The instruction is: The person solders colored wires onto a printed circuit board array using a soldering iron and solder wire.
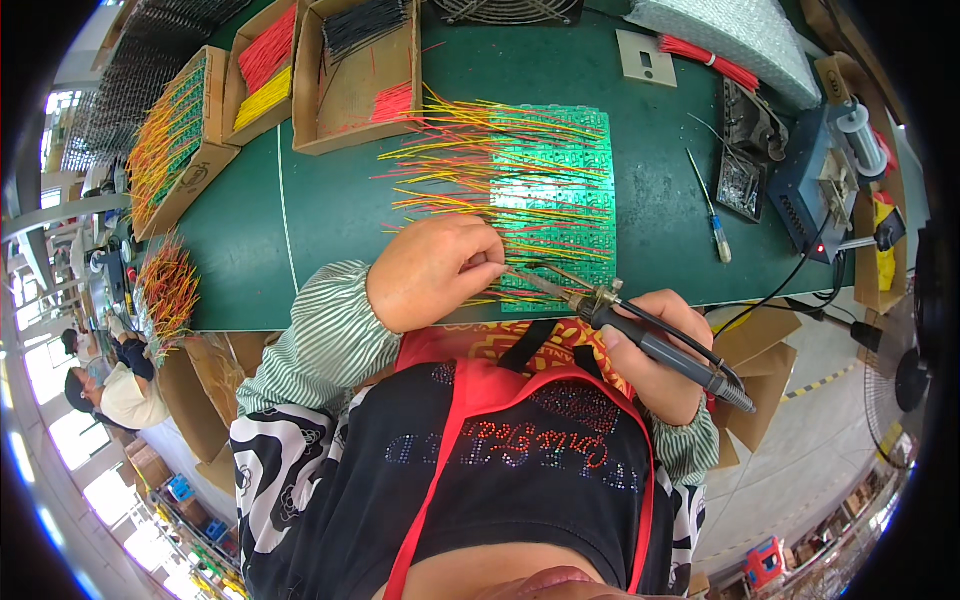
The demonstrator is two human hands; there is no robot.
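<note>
A green circuit board panel [560,160] lies on the bench in front of me. Rows of thin red and yellow wires [440,160] run from it, their loose ends pointing left. My left hand [437,268] is closed in a pinch over the lower rows; what sits between thumb and finger is too small to make out. My right hand [662,345] grips the dark handle of a soldering iron [650,345] with a thin feed tube fixed along it. The iron's tip points left, close to my left fingertips, over the board's lower part.
Cardboard trays of red, yellow and black wires [365,25] stand at the far left, beside a box of wired boards [180,140]. To the right lie a screwdriver [715,215], a black tray [745,150] and a blue soldering station [810,190]. Its cable hangs near my right arm.
</note>
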